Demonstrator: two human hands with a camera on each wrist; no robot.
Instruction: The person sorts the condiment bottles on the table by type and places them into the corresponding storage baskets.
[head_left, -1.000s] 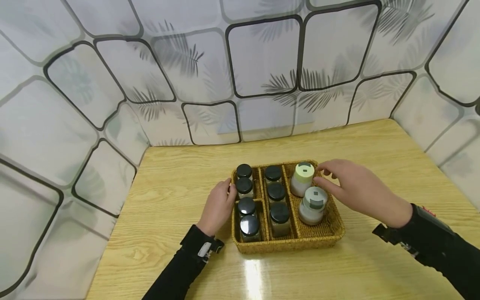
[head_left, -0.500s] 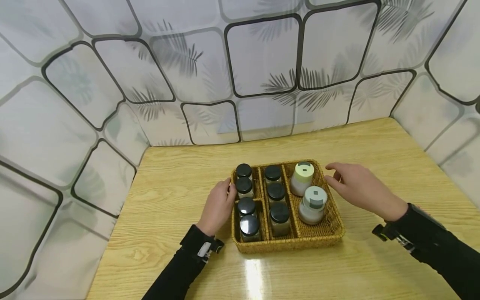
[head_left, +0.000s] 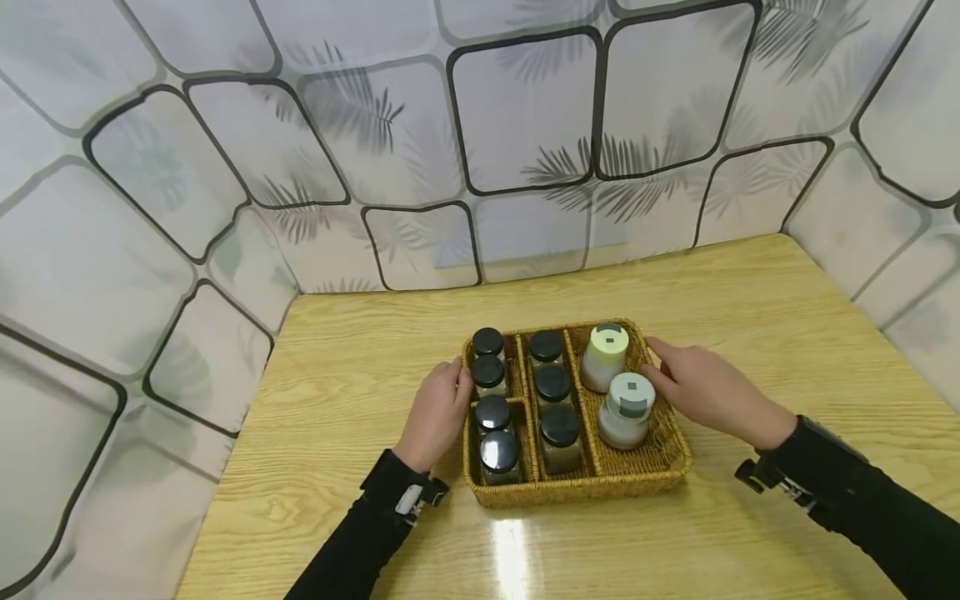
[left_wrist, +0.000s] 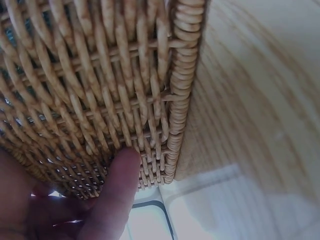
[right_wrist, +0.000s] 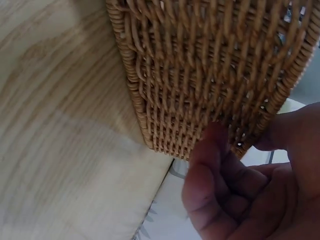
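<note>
A woven wicker basket [head_left: 577, 490] with divided compartments rests on the wooden table. Its left side is held by my left hand [head_left: 435, 412], and one finger [left_wrist: 120, 175] presses the outer wall in the left wrist view. On the right side, my right hand [head_left: 708, 387] grips the basket near its back corner. The right wrist view shows the thumb at the rim and curled fingers [right_wrist: 212, 150] against the outer wall. Black-lidded jars [head_left: 559, 427] fill the left and middle compartments. In the right compartment stand a yellow-capped jar [head_left: 608, 343] and a pale grey-capped jar [head_left: 630, 396].
The light wooden tabletop [head_left: 352, 333] extends around the basket on all sides. Patterned wall covering [head_left: 525, 108] with a leaf design rises behind the table and at both sides.
My right hand first drew back to the right from beside the yellow-capped jar, then came in to grip the basket's right rim. The left hand and the basket have stayed in place.
</note>
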